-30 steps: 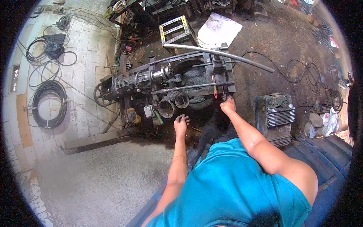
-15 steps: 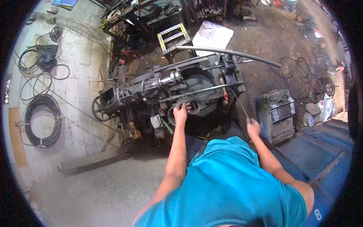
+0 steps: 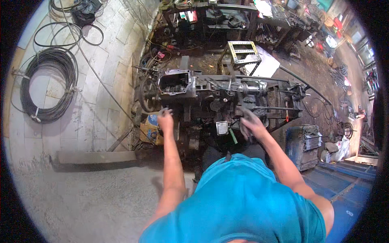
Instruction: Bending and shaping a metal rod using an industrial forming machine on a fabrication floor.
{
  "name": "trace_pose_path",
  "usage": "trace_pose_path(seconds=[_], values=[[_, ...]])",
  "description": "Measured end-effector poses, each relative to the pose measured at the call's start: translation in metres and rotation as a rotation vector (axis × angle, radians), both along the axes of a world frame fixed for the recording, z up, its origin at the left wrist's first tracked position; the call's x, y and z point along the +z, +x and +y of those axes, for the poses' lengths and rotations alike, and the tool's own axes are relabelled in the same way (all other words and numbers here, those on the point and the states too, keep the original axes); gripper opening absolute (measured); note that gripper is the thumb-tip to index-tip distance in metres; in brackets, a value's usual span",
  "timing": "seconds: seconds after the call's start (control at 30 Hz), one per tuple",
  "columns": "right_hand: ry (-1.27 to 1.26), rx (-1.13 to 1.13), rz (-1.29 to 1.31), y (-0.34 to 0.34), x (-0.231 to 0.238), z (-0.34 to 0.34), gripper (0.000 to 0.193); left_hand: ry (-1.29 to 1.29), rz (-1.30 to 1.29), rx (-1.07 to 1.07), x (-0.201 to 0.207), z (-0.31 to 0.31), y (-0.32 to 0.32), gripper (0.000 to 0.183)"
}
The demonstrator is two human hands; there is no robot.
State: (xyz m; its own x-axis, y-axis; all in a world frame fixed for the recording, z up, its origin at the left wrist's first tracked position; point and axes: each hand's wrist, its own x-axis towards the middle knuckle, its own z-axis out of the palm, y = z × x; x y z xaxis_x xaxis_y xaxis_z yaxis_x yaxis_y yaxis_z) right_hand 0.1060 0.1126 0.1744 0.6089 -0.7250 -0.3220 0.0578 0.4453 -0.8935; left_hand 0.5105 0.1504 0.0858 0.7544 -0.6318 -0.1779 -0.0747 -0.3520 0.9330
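Note:
A dark, greasy lathe-like machine (image 3: 219, 87) stretches from left to right before me. Its open gearbox (image 3: 175, 83) at the left end shows gears inside. Just below that gearbox, my left hand (image 3: 165, 121) has its fingers curled together at a small grey part; what they grip is too small to make out. My right hand (image 3: 253, 124) reaches to the front of the machine's middle, beside a dark metal ring (image 3: 244, 131). Motion smears its fingers, so its hold is unclear. A pale square container (image 3: 222, 128) and a green strip (image 3: 233, 136) lie left of it.
A handwheel (image 3: 148, 95) stands at the machine's left end, above a cardboard box (image 3: 149, 129). Coiled cable (image 3: 28, 87) lies on the left floor. A metal stool (image 3: 244, 52) stands behind the machine. To the right are a finned metal unit (image 3: 304, 148) and a long pipe (image 3: 308, 86).
My view has shifted left. My left hand has left the round part for the gearbox end. My right hand has moved to the machine's middle, and the thin rod is no longer seen in it.

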Motion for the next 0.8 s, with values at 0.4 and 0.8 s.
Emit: trace_pose_path(seconds=[0.4,0.8], values=[[0.471,-0.331,-0.089,0.247,-0.008,-0.023,0.021,0.267,-0.556,0.115,0.031,-0.047,0.143,0.034],[0.443,-0.277,0.238,0.276,-0.001,-0.049,0.008,0.569,-0.678,-0.031,-0.003,-0.104,0.175,0.023]])
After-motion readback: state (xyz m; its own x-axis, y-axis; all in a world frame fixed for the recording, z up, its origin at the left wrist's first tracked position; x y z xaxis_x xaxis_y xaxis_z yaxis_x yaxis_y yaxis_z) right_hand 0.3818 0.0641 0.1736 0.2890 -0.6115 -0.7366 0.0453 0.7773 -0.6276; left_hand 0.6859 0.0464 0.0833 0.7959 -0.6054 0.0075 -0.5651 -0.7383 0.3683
